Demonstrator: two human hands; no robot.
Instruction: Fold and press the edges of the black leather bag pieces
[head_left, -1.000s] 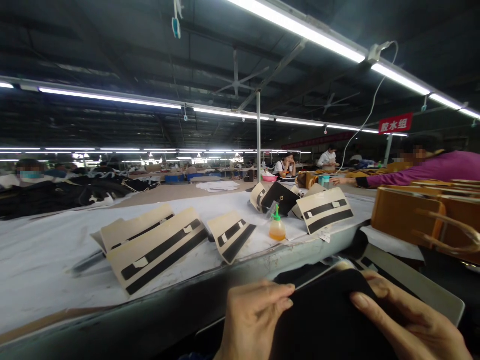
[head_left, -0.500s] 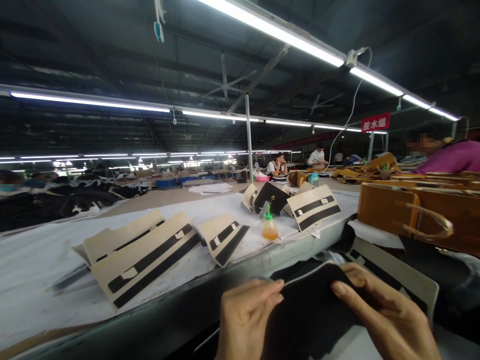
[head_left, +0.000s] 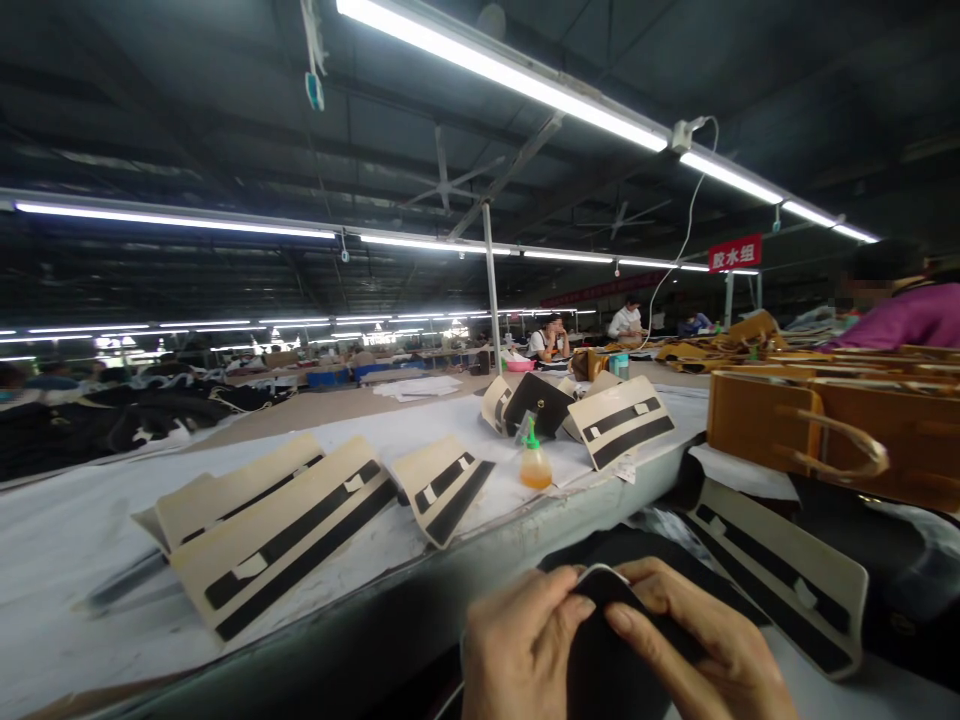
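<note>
Low in the view, a black leather-like panel (head_left: 611,655) with a pale edge is held up between both hands. My left hand (head_left: 517,635) pinches its top edge from the left, thumb and forefinger together. My right hand (head_left: 697,635) grips the same edge from the right, thumb on the near face and fingers behind. The two sets of fingertips are close together at the panel's rounded corner. The lower part of the panel runs out of view. Just right of my right hand lies a cream panel with black strips (head_left: 780,575).
On the white-covered table (head_left: 315,670) lie several cream panels with black strips (head_left: 285,540). A green-capped bottle (head_left: 535,468) of amber liquid stands near the table edge. Brown bags (head_left: 765,420) are stacked at right, near a person in purple (head_left: 907,315).
My right hand has moved left, closer to my left hand, and both now pinch the panel near its corner. More of the cream panel at right shows. The view has shifted slightly.
</note>
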